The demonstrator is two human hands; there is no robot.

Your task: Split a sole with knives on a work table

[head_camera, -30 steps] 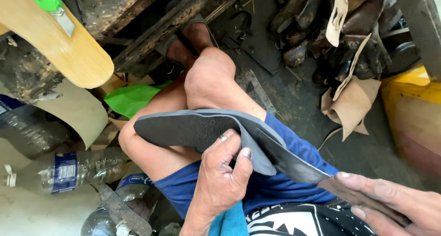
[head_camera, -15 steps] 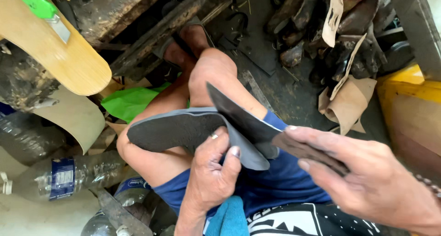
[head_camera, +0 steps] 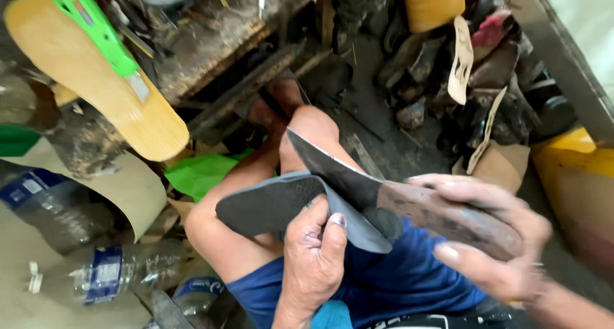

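left hand [head_camera: 313,255]: clamped on the dark rubber sole [head_camera: 275,204], thumb on top near its edge, sole resting flat across the thigh
right hand [head_camera: 492,239]: closed round the worn handle of a broad knife [head_camera: 339,172], fingers wrapped, thumb underneath
knife: blade points up-left, lying over the sole's right end, edge touching or just above the rubber; cannot tell which
step: looks like trimming or skiving the sole's edge, blade set for a cut
next move: calls for a firm pin on the sole, shallow blade angle, stroke away from the thumb and the bare knee
risk: left thumb sits near the blade path
around: tan insole [head_camera: 83,73] with green cutter [head_camera: 96,28] upper left, green sheet [head_camera: 201,174], plastic bottles [head_camera: 96,274] lower left, shoe scraps [head_camera: 486,66] upper right
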